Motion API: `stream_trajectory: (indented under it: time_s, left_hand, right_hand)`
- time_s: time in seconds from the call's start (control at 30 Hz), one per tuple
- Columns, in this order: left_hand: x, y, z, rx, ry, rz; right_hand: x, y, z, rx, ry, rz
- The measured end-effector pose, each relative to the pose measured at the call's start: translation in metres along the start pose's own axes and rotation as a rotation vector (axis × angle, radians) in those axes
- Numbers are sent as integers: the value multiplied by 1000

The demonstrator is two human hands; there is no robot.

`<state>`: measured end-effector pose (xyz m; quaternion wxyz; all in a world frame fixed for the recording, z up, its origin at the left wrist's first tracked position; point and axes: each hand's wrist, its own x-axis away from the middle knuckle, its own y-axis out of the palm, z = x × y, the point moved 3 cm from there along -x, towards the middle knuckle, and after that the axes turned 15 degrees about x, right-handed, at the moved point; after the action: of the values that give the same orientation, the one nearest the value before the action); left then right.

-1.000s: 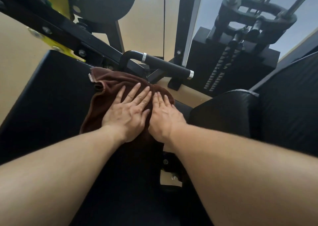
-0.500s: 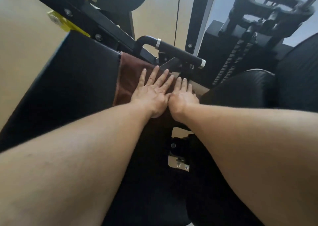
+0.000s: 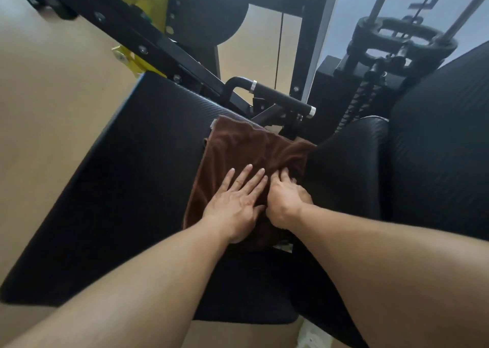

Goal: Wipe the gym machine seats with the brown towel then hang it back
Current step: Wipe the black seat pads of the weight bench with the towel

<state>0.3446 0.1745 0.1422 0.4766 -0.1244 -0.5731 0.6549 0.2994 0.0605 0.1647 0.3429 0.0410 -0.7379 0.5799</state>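
Observation:
The brown towel [image 3: 254,149] lies spread over the right side of a large black padded seat [image 3: 127,183] of the gym machine. My left hand [image 3: 238,202] presses flat on the towel's near part, fingers straight and spread. Beside it, my right hand [image 3: 285,196] has its fingers curled into the cloth, bunching a fold of the towel at the seat's right edge.
A black padded handle bar [image 3: 280,97] juts out just beyond the towel. To the right stand a second black pad [image 3: 352,162] and a tall backrest [image 3: 444,141]. A weight stack with steel rods [image 3: 391,56] is behind. A black and yellow frame [image 3: 148,43] crosses the upper left.
Both hands slid back toward me along the seat, dragging the towel. My right hand went from flat fingers to fingers curled into the cloth.

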Motion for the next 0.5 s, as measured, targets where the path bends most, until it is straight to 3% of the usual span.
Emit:
stream_trajectory:
  time_s: [0.33,0.5]
  left_hand:
    - [89,20,-9,49,-306,255]
    - [92,27,-5,17,-381,246]
  right_hand:
    - [-4,-9,-28,1,-327,-60]
    - [-11,3,-33,-38,-354,10]
